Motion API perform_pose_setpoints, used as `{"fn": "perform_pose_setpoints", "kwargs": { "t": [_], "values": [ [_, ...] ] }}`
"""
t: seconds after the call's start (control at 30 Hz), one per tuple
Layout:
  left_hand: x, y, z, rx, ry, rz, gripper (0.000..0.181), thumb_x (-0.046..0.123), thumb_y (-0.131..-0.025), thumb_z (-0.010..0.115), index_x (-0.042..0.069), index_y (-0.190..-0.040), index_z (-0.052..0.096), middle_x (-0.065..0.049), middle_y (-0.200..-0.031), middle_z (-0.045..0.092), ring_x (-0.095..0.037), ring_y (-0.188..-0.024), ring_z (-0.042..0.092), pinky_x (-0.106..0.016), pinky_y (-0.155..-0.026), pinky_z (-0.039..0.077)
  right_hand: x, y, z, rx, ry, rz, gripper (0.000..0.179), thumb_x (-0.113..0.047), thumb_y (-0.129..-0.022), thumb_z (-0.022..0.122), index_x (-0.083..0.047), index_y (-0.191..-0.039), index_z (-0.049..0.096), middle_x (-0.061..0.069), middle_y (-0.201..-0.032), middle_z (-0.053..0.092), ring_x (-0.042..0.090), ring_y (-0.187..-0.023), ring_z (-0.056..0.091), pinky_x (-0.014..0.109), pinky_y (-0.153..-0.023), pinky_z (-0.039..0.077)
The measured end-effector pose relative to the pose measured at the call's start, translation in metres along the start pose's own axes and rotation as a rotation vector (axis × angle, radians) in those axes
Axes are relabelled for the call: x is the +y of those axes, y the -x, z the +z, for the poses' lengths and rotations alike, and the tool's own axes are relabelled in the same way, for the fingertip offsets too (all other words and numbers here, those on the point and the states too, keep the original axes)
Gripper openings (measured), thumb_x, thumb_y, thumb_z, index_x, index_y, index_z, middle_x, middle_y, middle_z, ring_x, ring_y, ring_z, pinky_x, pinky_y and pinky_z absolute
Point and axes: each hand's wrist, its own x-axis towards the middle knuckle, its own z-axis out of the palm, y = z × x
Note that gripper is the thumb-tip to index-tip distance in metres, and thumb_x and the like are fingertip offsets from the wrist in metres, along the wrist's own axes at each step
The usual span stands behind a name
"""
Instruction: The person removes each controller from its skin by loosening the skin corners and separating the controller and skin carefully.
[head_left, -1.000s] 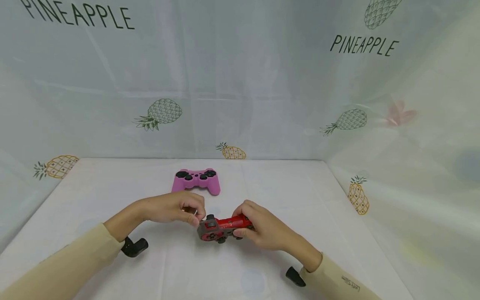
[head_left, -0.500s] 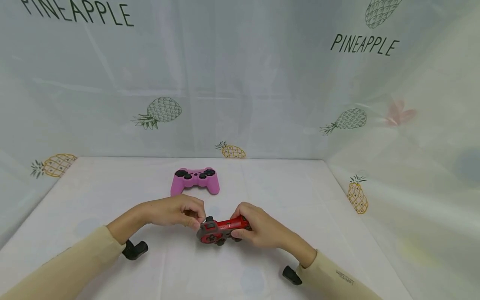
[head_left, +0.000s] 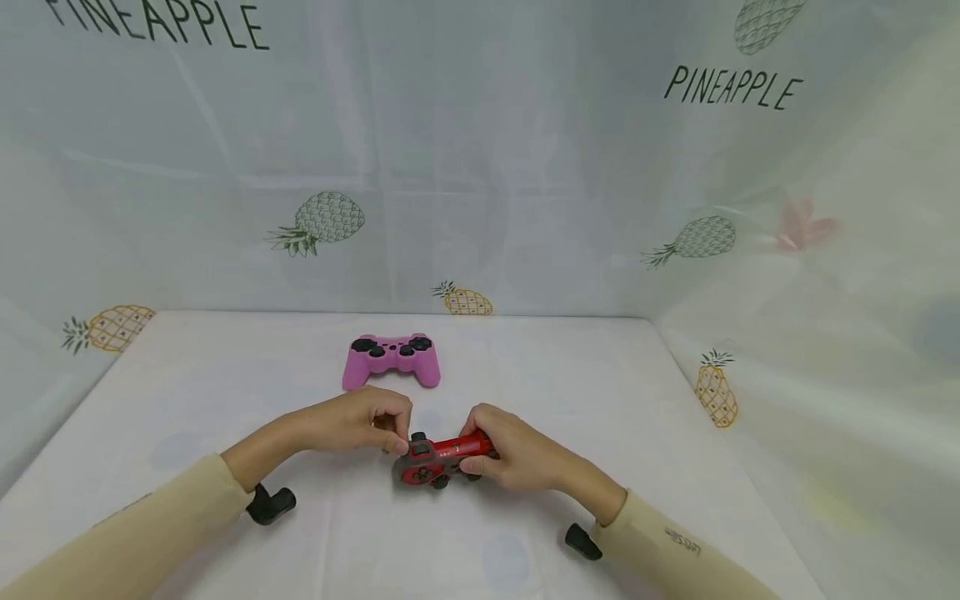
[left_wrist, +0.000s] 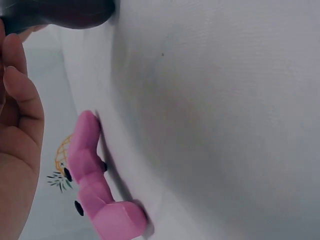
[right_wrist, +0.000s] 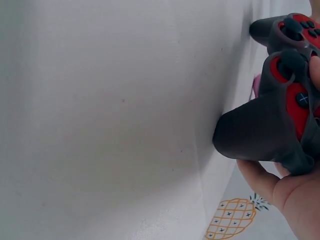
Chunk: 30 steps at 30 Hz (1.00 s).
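In the head view a red game controller (head_left: 455, 447) stands tilted on the white table, partly wrapped in a dark grey, stretchy-looking cover (head_left: 407, 473). My right hand (head_left: 517, 450) grips its right end, thumb on the near side and fingers behind. The right wrist view shows the cover (right_wrist: 255, 127) around a handle and red faces around the thumbsticks (right_wrist: 292, 62). At the left end, my left hand (head_left: 360, 421) pinches the cover's edge with thumb and curled fingers; the exact contact is partly hidden. Behind that hand lies a pink controller (head_left: 392, 354).
A white cloth covers the table (head_left: 247, 358), and pineapple-printed sheets (head_left: 517, 192) hang at its back and sides. Black wrist-worn pieces (head_left: 270, 504) jut out under both sleeves. The pink controller (left_wrist: 92, 172) sits close beside my left hand in the left wrist view.
My left fingers have shifted slightly at the controller's left end. The right hand and the red controller have moved slightly left. The pink controller stays in place.
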Motion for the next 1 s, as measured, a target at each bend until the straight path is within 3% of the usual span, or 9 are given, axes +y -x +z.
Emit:
{"fn": "perform_pose_setpoints", "kwargs": {
  "t": [0.2, 0.43, 0.57, 0.73, 0.87, 1.0],
  "values": [
    [0.0, 0.002, 0.004, 0.044, 0.018, -0.034, 0.012, 0.022, -0.093, 0.083, 0.02, -0.09, 0.071, 0.003, -0.088, 0.07, -0.014, -0.078, 0.064, -0.025, -0.07, 0.051, 0.003, 0.0, 0.001, -0.014, 0.004, -0.012, 0.025, -0.025, -0.101, 0.076, -0.021, -0.113, 0.055, -0.011, -0.106, 0.06, 0.007, -0.091, 0.055, 0.024, -0.077, 0.049],
    [0.003, 0.004, 0.005, 0.067, 0.02, -0.093, 0.013, 0.024, -0.092, 0.085, 0.021, -0.09, 0.073, 0.004, -0.089, 0.076, -0.029, -0.082, 0.072, -0.028, -0.071, 0.055, 0.004, 0.001, 0.004, -0.018, 0.026, -0.009, 0.026, -0.027, -0.101, 0.076, -0.022, -0.112, 0.053, -0.011, -0.107, 0.058, 0.007, -0.092, 0.054, 0.023, -0.078, 0.049],
    [0.006, 0.006, -0.001, 0.057, -0.03, -0.101, 0.011, 0.027, -0.093, 0.085, 0.024, -0.095, 0.074, 0.006, -0.091, 0.074, -0.021, -0.083, 0.07, -0.029, -0.075, 0.056, 0.001, 0.0, 0.003, -0.016, 0.008, -0.001, 0.025, -0.026, -0.101, 0.076, -0.022, -0.113, 0.054, -0.011, -0.107, 0.059, 0.007, -0.093, 0.055, 0.024, -0.078, 0.049],
    [0.018, 0.005, -0.012, 0.052, -0.111, -0.052, 0.01, 0.028, -0.099, 0.078, 0.022, -0.106, 0.074, 0.007, -0.095, 0.07, -0.015, -0.089, 0.067, -0.03, -0.081, 0.055, 0.0, -0.002, 0.002, -0.016, -0.006, -0.003, 0.025, -0.026, -0.101, 0.076, -0.02, -0.113, 0.055, -0.011, -0.106, 0.06, 0.007, -0.092, 0.056, 0.025, -0.078, 0.05],
    [0.032, -0.004, -0.018, 0.063, -0.203, -0.045, 0.005, 0.031, -0.102, 0.075, 0.029, -0.106, 0.075, 0.012, -0.095, 0.069, -0.011, -0.089, 0.065, -0.029, -0.08, 0.054, 0.003, -0.003, 0.001, -0.019, -0.033, 0.0, 0.024, -0.025, -0.101, 0.076, -0.02, -0.113, 0.056, -0.011, -0.105, 0.061, 0.007, -0.091, 0.057, 0.025, -0.076, 0.05],
    [0.046, -0.015, -0.02, 0.029, -0.269, -0.037, 0.004, 0.032, -0.102, 0.074, 0.029, -0.104, 0.077, 0.015, -0.093, 0.068, -0.008, -0.088, 0.064, -0.03, -0.08, 0.054, 0.006, -0.005, 0.0, -0.034, -0.084, 0.0, 0.023, -0.024, -0.101, 0.076, -0.019, -0.113, 0.056, -0.011, -0.102, 0.063, 0.007, -0.09, 0.059, 0.026, -0.076, 0.05]
  ]
}}
